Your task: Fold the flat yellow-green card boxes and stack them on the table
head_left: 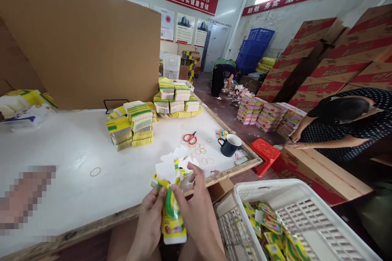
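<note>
In front of me, at the table's near edge, a yellow and green printed packet (174, 228) hangs upright between my hands. My left hand (150, 216) pinches its upper left side with thumb and fingers. On the other side, my right hand (196, 204) has its thumb on the packet's top, and its fingers are raised and curled. White card pieces (165, 170) stick up just above the packet's top. Behind them, more white and yellow pieces (183, 167) lie at the table edge.
Stacks of yellow-green cards (134, 126), red scissors (190, 138), rubber bands and a dark mug (229, 145) are on the white table (73, 187). A white basket (294, 187) of packets stands right. Beyond it a person (343, 118) handles a carton (321, 171).
</note>
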Motion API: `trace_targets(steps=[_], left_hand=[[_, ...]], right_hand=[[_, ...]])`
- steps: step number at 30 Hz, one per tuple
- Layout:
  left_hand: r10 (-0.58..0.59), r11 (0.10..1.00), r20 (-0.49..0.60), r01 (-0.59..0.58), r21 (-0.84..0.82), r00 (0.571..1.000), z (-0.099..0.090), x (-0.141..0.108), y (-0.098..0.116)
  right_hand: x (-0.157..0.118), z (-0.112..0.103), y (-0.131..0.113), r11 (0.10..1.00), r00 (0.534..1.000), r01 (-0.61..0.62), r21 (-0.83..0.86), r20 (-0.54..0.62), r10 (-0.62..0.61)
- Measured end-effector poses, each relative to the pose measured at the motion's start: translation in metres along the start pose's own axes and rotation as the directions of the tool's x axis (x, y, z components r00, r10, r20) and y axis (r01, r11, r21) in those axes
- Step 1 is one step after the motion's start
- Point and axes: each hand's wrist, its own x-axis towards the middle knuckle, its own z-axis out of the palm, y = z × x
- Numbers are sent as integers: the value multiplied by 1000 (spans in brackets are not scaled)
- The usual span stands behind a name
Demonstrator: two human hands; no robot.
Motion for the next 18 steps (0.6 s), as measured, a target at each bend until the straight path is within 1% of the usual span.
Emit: trace_targets(steps=[3,5,7,10,13,16,18], left_hand=[[72,990,-11,-70,122,997,-12,4,-3],[96,966,2,-93,240,995,-15,3,-4],[112,933,39,-118,341,993,-13,0,-5],[110,889,114,-149,434,987,-9,-6,-5],[93,864,106,-133,485,990,-11,-9,-6],[94,869,87,-124,480,992,-16,-11,-4],[89,881,124,-137,452,988,-19,-14,-1]], right_hand=[[-8,-6,9,998,989,-68,3,133,67],[-12,-9,15,996,982,-85,17,172,81],[-14,-10,20,994,985,-106,10,137,104],[-15,-11,27,989,987,-146,-5,68,146],[-19,-10,34,989,989,-145,-13,13,145],[-23,-10,39,991,990,-132,14,44,131],[-25,-12,39,989,989,-128,78,90,121]])
